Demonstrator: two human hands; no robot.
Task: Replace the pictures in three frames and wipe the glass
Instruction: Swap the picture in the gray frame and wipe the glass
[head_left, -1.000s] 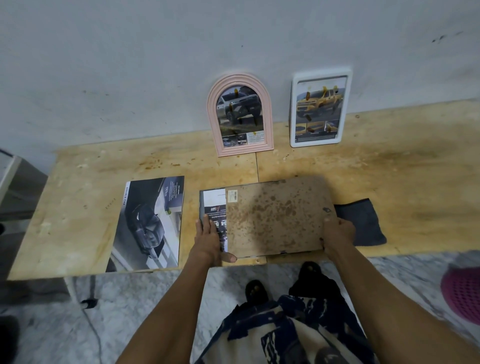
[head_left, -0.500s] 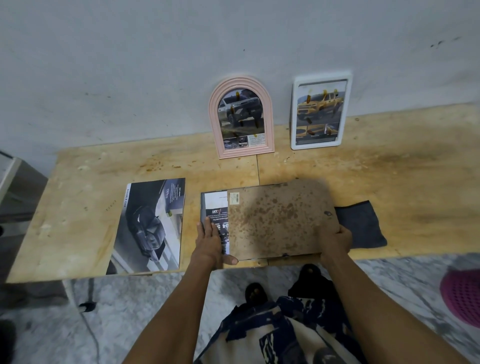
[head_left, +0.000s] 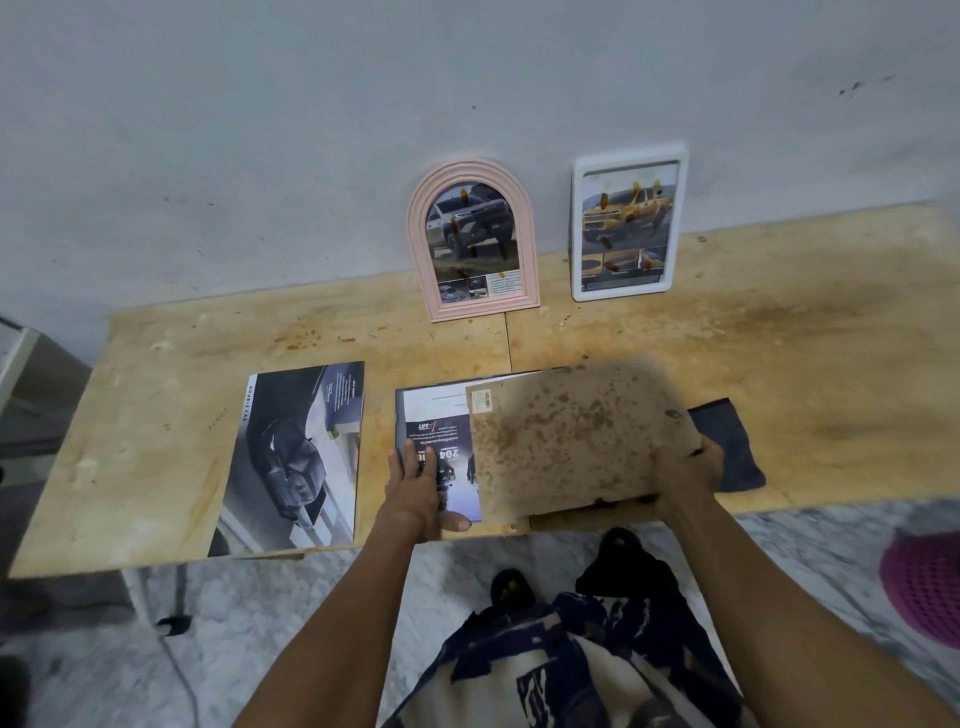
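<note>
Plywood table (head_left: 779, 332) with car poster (head_left: 296, 457), dark cloth (head_left: 732, 447), two leaning frames.

The stained backing board (head_left: 576, 441) covers most of the picture (head_left: 434, 441) beneath it and the near edge of the dark cloth (head_left: 727, 441), the right hand's (head_left: 685, 467) fingers curl out of sight under the board, and a pink basket (head_left: 924, 587) is cut off at the right edge.

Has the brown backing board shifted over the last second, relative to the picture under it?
Yes. The right hand has slid the backing board rightward, uncovering more of the picture that the left hand presses down.
</note>
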